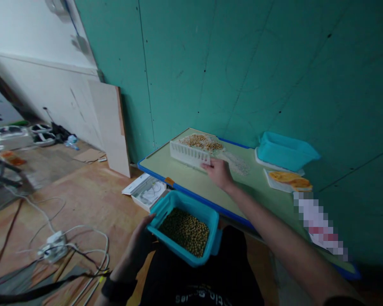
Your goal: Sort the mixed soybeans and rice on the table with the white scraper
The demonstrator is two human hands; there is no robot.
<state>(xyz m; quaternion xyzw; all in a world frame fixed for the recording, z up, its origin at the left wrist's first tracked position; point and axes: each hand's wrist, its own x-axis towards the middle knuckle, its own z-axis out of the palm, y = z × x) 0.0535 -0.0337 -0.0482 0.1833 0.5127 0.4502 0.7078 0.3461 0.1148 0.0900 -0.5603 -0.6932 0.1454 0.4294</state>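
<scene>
My left hand (139,242) grips the near left corner of a blue tub (210,216) filled with greenish beans (185,231), held over my lap below the table edge. My right hand (218,172) reaches out over the green table (178,172) and rests at the near right end of a white slotted basket (188,155), fingers curled against its rim. Tan beans (201,142) lie heaped in and behind the basket, and a patch of pale small grains (238,163) is spread to the right of my hand.
A second blue tub (285,151) stands on a white tray at the table's back right, beside a white tray with yellow stuff (290,179). A green wall backs the table. On the floor at left lie a power strip (52,248), cables, a leaning board (110,127) and a white box (145,191).
</scene>
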